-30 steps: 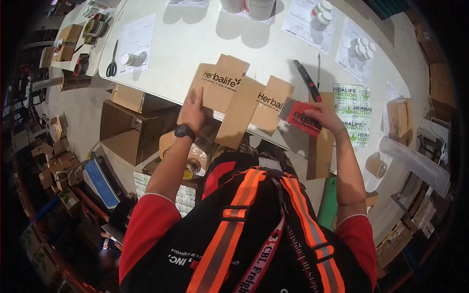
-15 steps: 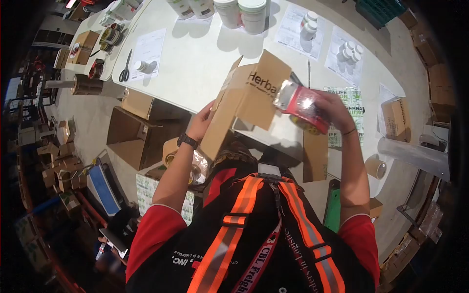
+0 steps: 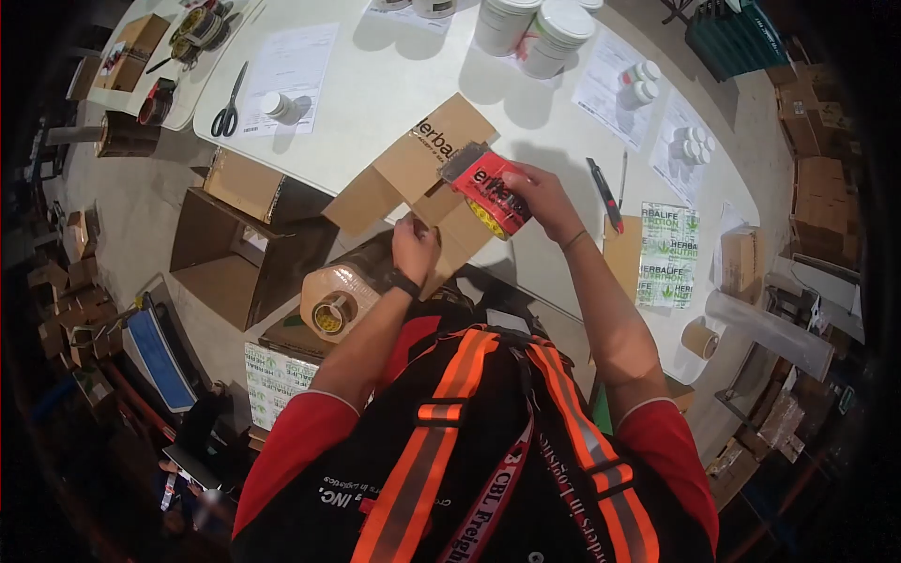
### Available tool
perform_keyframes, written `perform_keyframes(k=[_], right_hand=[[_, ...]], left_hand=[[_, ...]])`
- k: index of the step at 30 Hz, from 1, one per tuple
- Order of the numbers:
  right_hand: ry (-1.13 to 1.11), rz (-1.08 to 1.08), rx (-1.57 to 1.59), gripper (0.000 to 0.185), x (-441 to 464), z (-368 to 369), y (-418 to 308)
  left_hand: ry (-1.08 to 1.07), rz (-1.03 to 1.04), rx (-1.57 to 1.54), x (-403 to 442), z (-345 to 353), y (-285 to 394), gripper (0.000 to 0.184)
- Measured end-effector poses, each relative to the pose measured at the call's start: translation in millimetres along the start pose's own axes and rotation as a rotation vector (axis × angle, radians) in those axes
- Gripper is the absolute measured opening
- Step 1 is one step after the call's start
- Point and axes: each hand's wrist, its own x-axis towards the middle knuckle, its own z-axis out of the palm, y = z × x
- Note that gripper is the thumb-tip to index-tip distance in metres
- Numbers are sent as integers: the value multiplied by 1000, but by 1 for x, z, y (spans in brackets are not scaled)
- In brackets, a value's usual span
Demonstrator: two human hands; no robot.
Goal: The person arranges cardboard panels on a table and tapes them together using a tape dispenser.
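Note:
My right hand (image 3: 546, 203) grips a red tape dispenser (image 3: 488, 188) with a yellow-cored roll under it. The dispenser is over a small brown cardboard box (image 3: 449, 127) with printed lettering and flaps spread out. Whether its front edge touches the cardboard, I cannot tell. Closed on the near side of this box is my left hand (image 3: 416, 249), partly hiding the cardboard there. The box is at the table's near edge, close to my body.
On the white table (image 3: 375, 94) are scissors (image 3: 230, 101), a utility knife (image 3: 605, 195), white tubs (image 3: 554, 38), small bottles on papers and a printed Herbalife sheet (image 3: 668, 253). A tape roll (image 3: 699, 340) lies at the right. Below left stands an open carton (image 3: 221, 258).
The box has turned and tipped lower, its flaps now spread. The tape dispenser has moved left over it. My left hand has shifted right and down along the cardboard. The view has shifted too.

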Motion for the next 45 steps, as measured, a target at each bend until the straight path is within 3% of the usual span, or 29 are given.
perform_keyframes(k=[1, 3, 4, 6, 10, 12, 14, 15, 16, 22, 26, 28, 29, 31, 32, 34, 35, 38, 39, 45], right_hand=[[16, 2, 7, 44, 7, 7, -1], [46, 1, -31, 43, 18, 18, -2], [76, -14, -68, 42, 23, 21, -4], [83, 24, -73, 41, 30, 22, -8], [80, 69, -87, 40, 41, 25, -16], [77, 102, -78, 38, 43, 20, -18], [83, 127, -51, 37, 41, 19, -20], [95, 127, -39, 36, 39, 20, -21], [109, 128, -28, 35, 38, 19, -23], [131, 64, 38, 38, 34, 13, -14], [129, 77, -43, 37, 34, 14, 19], [143, -56, 8, 36, 34, 16, 33], [105, -54, -46, 37, 33, 14, 35], [133, -55, -11, 36, 34, 17, 43], [154, -61, 9, 35, 36, 18, 47], [164, -49, 55, 37, 35, 16, 54], [135, -60, 39, 39, 34, 15, 56], [112, -58, 50, 44, 33, 16, 67], [123, -64, 36, 46, 29, 19, 70], [57, -95, 127, 56, 23, 20, 88]], left_hand=[[-6, -10, -4, -10, -3, 9, 49], [123, 139, 165, -33, -13, 33, 80], [117, 130, 160, -37, -17, 39, 80], [-297, 554, 288, -42, -21, 46, 98], [-292, 758, 657, -28, 5, 31, 73], [-352, 706, 610, -25, 4, 34, 63], [-451, 669, 372, -6, -7, 45, 48], [-607, 434, 364, 7, -18, 52, 32], [-497, 379, 249, 14, -32, 61, 29], [-599, 246, 527, 71, -51, 64, 40], [-502, 182, 544, 74, -42, 64, 50], [-310, 109, 548, 66, -40, 68, 45], [-317, 113, 559, 62, -41, 67, 45], [-112, -78, 341, 57, -41, 64, 46], [-123, -65, 348, 59, -38, 63, 46], [182, 507, 357, 63, -32, 59, 69], [-32, 541, 460, 75, -32, 56, 83], [-230, 672, 631, 109, -20, 37, 78], [-286, 612, 611, 111, -19, 30, 71], [-276, 626, 627, 110, -8, 17, 66]])
